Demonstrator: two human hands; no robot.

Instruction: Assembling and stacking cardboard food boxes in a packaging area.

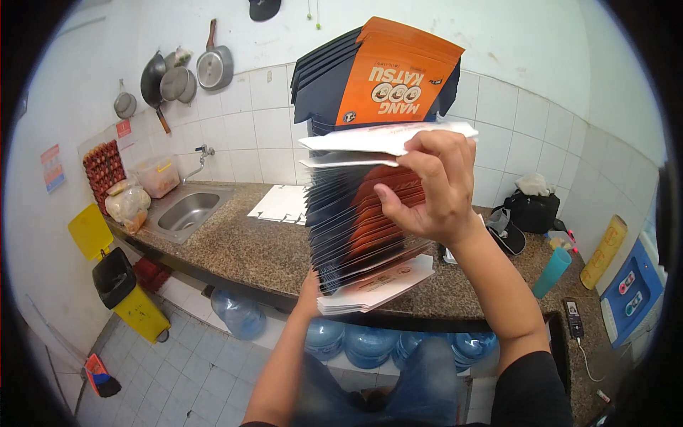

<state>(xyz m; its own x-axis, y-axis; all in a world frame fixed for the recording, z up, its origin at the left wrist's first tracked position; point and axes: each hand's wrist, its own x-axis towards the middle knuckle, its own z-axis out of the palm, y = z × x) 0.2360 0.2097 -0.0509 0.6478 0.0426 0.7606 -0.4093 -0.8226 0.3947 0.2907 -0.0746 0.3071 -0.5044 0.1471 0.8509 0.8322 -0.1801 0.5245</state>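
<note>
A thick stack of flat, unfolded cardboard boxes (348, 220) is held up in front of me over the counter. Its outer faces are orange and black, with white inner sides showing at the top and bottom flaps. My right hand (441, 188) curls its fingers over the edge of the white flaps (384, 139) near the top, while its thumb stands apart from them. Low on the stack's left side, my left hand (308, 293) supports it; its fingers are hidden behind the cardboard.
White cut card (279, 204) lies on the granite counter (235, 235), beside a steel sink (186, 213). To the right are a black cap (506, 235), a teal cup (551, 272) and a phone (573, 318) on a cable. Several blue water jugs (370, 345) stand below.
</note>
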